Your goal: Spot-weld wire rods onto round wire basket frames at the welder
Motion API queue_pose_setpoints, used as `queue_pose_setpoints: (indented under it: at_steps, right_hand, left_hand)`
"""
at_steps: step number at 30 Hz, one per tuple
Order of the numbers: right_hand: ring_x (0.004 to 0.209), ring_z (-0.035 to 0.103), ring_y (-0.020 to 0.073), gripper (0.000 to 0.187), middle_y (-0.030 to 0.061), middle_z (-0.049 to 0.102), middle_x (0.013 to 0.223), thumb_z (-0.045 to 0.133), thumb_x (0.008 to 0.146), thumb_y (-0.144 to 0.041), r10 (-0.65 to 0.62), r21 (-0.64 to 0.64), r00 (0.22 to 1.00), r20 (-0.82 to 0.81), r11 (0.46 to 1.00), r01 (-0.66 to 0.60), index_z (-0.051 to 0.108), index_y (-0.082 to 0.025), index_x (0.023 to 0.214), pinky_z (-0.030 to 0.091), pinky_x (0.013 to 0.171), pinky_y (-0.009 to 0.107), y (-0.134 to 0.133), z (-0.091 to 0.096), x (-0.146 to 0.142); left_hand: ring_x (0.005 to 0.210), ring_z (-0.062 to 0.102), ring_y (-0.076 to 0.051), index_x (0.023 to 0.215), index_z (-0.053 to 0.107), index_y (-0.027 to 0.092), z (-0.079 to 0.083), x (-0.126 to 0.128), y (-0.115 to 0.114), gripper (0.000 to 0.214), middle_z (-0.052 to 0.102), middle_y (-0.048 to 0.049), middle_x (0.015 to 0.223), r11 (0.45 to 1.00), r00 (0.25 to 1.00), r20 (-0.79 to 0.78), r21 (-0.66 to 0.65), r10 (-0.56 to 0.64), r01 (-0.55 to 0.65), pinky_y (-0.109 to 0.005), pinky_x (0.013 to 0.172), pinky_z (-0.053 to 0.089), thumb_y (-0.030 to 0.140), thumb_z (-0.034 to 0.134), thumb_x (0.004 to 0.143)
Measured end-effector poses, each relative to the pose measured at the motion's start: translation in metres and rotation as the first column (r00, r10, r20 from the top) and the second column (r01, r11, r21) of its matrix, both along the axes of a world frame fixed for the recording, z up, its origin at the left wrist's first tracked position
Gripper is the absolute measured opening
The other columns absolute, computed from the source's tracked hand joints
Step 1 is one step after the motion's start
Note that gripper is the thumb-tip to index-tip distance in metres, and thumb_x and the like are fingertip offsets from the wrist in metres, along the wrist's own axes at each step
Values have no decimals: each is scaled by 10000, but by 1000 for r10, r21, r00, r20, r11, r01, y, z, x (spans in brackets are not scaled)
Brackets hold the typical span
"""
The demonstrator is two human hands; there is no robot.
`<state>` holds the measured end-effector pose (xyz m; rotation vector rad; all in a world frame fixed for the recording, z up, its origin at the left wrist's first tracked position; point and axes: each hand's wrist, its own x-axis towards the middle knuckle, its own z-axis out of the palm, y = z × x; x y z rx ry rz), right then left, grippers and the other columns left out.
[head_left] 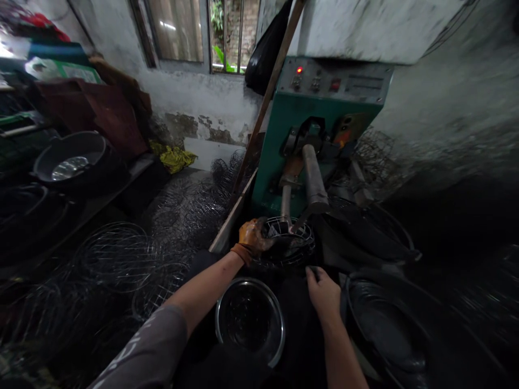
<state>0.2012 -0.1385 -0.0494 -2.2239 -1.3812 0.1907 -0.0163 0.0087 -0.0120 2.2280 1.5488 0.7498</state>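
Observation:
My left hand, in an orange work glove, is closed on the left rim of a round wire basket. The basket sits around the lower metal arm of a green machine, just below the thicker upper arm. Bare and lower to the right, my right hand is apart from the basket. Its fingers are curled together; whatever they may hold is too small and dark to make out. Between my forearms lies a round metal ring with a dark middle.
Wire baskets are heaped on the left. A wooden board stands beside the machine. Dark tubs stand at right, and another tub is at far left. A red light glows on the machine's panel.

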Motion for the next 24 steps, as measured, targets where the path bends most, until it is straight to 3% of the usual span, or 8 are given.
queue_pose_setpoints:
  at_steps: [7, 13, 17, 20, 24]
  right_hand:
    - [831, 737, 263, 357, 134, 795, 937, 500, 949, -387, -18, -35, 1000, -5, 999, 18, 764, -162, 1033, 492, 732, 320, 1, -2, 2]
    - [831, 734, 271, 396, 146, 795, 946, 470, 956, -404, -2, -46, 1000, 13, 999, 3, 763, -155, 1050, 485, 717, 326, -1, -1, 2]
    - [830, 735, 272, 429, 148, 794, 942, 447, 968, -419, 9, -65, 1000, 19, 998, -8, 757, -145, 1083, 481, 697, 327, -2, -1, 2]
    - [830, 738, 268, 433, 141, 797, 936, 450, 970, -429, 13, -80, 1000, 28, 997, -11, 754, -150, 1099, 484, 697, 323, -2, -1, 2]
    - [831, 745, 270, 406, 142, 804, 951, 475, 957, -410, -10, -80, 999, 38, 997, 13, 758, -155, 1096, 496, 719, 327, -2, 0, 0]
  left_hand:
    - [1068, 730, -334, 1387, 666, 251, 1, -4, 12, 705, 760, -99, 1175, 998, 997, -26, -8, -68, 68, -425, 920, 594, 595, 755, 778]
    - [1089, 715, -320, 1441, 620, 236, 8, -10, 28, 755, 755, -99, 1179, 983, 988, -49, 102, -149, 153, -435, 952, 579, 501, 777, 752]
    - [1072, 714, -305, 1441, 620, 245, 19, -18, 39, 754, 751, -98, 1198, 956, 971, -42, 171, -236, 239, -434, 940, 576, 482, 776, 742]
    - [976, 736, -300, 1401, 661, 208, 31, -24, 52, 722, 771, -107, 1104, 922, 937, -51, 165, -346, 350, -409, 870, 584, 474, 774, 740]
    - [991, 745, -296, 1309, 724, 201, 52, -23, 66, 622, 785, -98, 1071, 875, 884, -76, 127, -462, 468, -374, 888, 576, 477, 757, 753]
